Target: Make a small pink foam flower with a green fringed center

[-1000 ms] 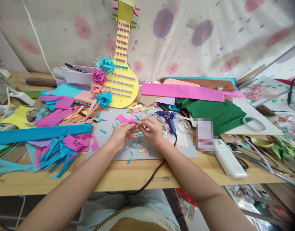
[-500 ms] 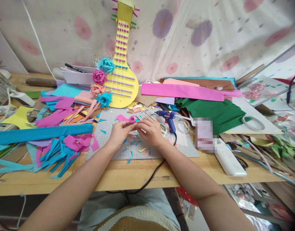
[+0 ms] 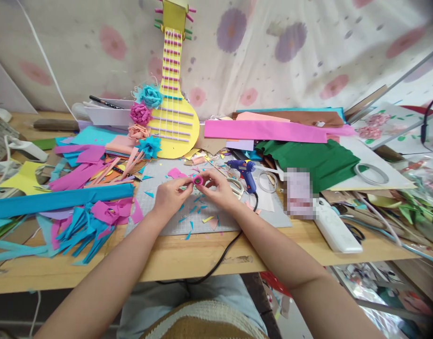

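My left hand (image 3: 171, 197) and my right hand (image 3: 218, 189) meet above the grey cutting mat (image 3: 273, 217). Between their fingertips sits a small pink paper roll (image 3: 197, 180), wound into a tight coil. Both hands pinch it, the left from the left side, the right from the right. A loose pink paper scrap (image 3: 175, 173) lies just behind the left fingers. Small blue and yellow paper snippets are scattered on the mat under the hands.
A blue glue gun (image 3: 245, 170) lies right of my hands, its black cord running off the table edge. A yellow paper guitar (image 3: 174, 113) with paper flowers leans at the back. Blue and pink paper strips (image 3: 64, 197) lie left, green paper (image 3: 315, 162) and a white remote (image 3: 334, 230) right.
The flat pink strip held a second ago has been wound into a tight coil between my fingertips. Both hands stayed over the mat, shifting slightly left in view.
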Tool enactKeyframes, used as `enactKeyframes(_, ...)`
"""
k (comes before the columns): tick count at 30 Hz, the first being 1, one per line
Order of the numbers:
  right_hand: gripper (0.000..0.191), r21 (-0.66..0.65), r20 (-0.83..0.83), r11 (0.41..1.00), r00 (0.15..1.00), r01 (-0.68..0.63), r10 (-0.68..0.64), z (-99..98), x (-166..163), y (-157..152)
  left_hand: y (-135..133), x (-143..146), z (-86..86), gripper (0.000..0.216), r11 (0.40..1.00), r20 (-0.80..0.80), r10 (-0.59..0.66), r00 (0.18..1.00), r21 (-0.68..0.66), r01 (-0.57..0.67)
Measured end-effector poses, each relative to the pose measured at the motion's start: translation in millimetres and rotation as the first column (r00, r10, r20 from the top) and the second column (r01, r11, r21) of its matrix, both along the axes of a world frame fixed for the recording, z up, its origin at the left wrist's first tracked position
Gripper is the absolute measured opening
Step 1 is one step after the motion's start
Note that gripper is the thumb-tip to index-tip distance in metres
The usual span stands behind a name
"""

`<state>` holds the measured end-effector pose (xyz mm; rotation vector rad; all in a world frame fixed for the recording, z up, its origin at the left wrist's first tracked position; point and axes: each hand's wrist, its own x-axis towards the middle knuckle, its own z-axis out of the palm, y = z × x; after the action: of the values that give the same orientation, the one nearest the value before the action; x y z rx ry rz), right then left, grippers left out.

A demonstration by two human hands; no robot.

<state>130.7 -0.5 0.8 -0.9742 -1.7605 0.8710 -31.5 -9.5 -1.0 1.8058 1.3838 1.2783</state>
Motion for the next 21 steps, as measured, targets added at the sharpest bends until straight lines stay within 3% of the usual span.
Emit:
enactKeyframes(5, 0.016, -0.008, -0.031, 0.997, 0.996, 0.081, -0.081, -9.0, -4.5, 3.6, 1.0, 1.3, -5.0, 0.021, 0.999, -0.123, 0.018, 0.992, 0.045, -0.013)
enactKeyframes(11, 0.023, -0.145, -0.096, 0.988, 0.994, 0.047, -0.061, -12.6, -4.6, 7.2, -0.9, 4.7, -2.8, 0.025, 1.000, -0.039, -0.027, 0.999, 0.011, 0.028)
enactKeyframes(21, 0.027, -0.181, -0.141, 0.981, 0.985, 0.075, -0.101, -12.0, -6.5, 8.1, -0.2, 8.1, -6.2, 0.032, 0.999, -0.034, -0.042, 0.999, -0.018, 0.041)
